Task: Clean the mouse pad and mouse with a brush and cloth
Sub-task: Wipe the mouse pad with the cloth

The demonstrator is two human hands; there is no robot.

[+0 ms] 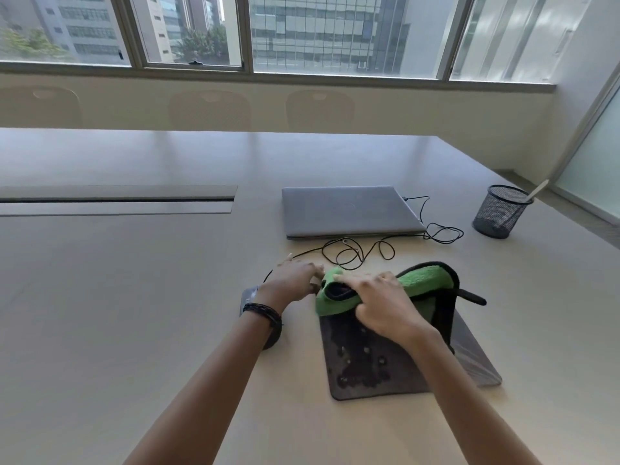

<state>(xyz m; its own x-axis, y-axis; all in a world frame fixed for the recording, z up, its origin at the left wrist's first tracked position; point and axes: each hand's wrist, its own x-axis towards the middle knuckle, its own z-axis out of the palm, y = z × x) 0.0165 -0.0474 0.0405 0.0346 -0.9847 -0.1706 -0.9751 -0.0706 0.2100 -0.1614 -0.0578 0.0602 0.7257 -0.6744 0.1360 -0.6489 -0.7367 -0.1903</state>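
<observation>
A dark mouse pad (369, 370) lies on the table in front of me, with dark blotches on its near part. A green cloth (426, 278) with a black edge is bunched over the pad's far end. My right hand (385, 307) presses down on the cloth, fingers stretched over it and thumb curled at its near edge. My left hand (295, 276) rests at the pad's far left corner, fingertips touching the cloth's edge. A black handle (473, 298), perhaps the brush, sticks out to the right from behind the cloth. A dark rounded object (272, 342), perhaps the mouse, is mostly hidden under my left forearm.
A shut grey laptop (345, 211) lies beyond the pad, with a black cable (355, 253) looped between them. A black mesh cup (500, 211) holding a white stick stands at the far right near the table edge. A grey flat object (249, 297) peeks out by my left wrist.
</observation>
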